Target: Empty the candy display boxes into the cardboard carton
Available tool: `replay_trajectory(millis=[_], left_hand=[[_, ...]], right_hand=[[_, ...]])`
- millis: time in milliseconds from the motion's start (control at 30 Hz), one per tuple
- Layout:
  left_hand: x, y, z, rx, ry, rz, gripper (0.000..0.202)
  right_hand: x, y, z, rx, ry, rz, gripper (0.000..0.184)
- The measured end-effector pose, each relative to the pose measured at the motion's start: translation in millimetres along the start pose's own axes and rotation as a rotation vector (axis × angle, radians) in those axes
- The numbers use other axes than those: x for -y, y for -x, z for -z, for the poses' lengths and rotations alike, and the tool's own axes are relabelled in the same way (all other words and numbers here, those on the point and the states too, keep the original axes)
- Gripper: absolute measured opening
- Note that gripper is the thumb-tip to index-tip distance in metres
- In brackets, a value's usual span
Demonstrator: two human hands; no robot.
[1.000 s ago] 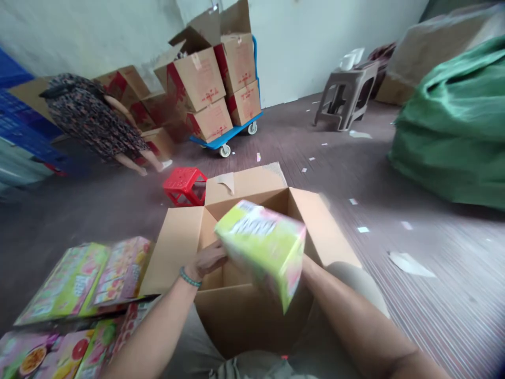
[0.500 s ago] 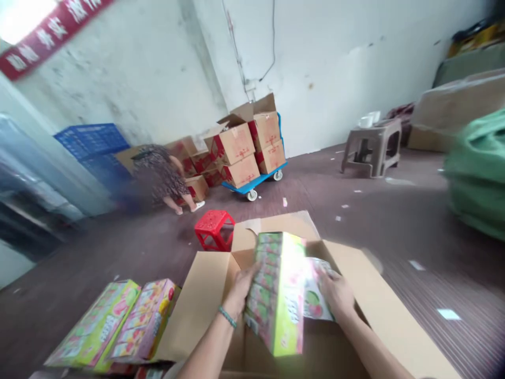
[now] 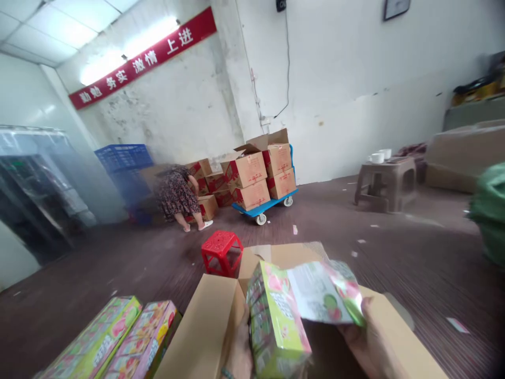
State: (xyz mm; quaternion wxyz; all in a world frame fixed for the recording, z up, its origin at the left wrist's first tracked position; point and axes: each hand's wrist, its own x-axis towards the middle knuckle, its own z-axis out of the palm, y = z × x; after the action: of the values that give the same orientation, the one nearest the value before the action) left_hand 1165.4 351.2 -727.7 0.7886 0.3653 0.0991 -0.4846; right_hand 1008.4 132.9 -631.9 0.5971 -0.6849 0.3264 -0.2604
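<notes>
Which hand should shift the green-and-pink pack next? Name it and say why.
Probably the left: the left hand is against the left side of the pack, while the right hand is occupied with the printed sheet.

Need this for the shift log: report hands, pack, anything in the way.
Left hand against pack; right hand holding printed sheet. Pack tilted over open carton. Flaps near both hands.
</notes>
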Motion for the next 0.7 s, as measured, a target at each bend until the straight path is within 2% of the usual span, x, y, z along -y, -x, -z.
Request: replay_trajectory(millis=[67,133,167,233,300,367,433,500,533,567,633,700], left_hand=[[-2,5,-24.3,-0.007,0.03,-0.106,0.085],[1,10,-45.9,-0.023,0.037,-0.18,0.083],[4,13,-53.8,-0.033,0.029,-0.197,0.08],[13,20,-61.4,-0.065,0.002,-0.218,0.069],[20,28,-57.8,-0.079,-0.044,-0.231,0.056],[19,38,-47.0,-0.111,-0.095,-0.193,0.052],[9,48,-35.9,-0.237,-0.114,-0.135,0.062],[-5,54,-31.6,-0.386,-0.127,-0.102,0.074],[-12,55,-33.0,-0.392,-0.143,-0.104,0.075],[-17,55,-36.6,-0.346,-0.163,-0.123,0.074],[-25,54,-47.3,-0.169,-0.2,-0.187,0.07],[-30,53,-56.9,-0.086,-0.237,-0.279,0.064]], right_hand=[[-6,20,-24,0.17,-0.276,-0.102,0.084],[-7,43,-47,0.287,-0.442,-0.144,0.101],[-5,52,-55,0.299,-0.445,-0.13,0.111],[5,61,-60,0.271,-0.394,-0.112,0.118],[19,57,-50,0.214,-0.307,-0.107,0.111],[30,48,-31,0.177,-0.254,-0.08,0.1],[36,40,-13,0.195,-0.262,-0.017,0.09],[36,36,-2,0.278,-0.289,0.049,0.086],[34,35,0,0.335,-0.3,0.061,0.088],[30,33,0,0.392,-0.317,0.051,0.091],[22,29,-3,0.439,-0.371,-0.007,0.095],[13,24,-6,0.385,-0.43,-0.041,0.097]])
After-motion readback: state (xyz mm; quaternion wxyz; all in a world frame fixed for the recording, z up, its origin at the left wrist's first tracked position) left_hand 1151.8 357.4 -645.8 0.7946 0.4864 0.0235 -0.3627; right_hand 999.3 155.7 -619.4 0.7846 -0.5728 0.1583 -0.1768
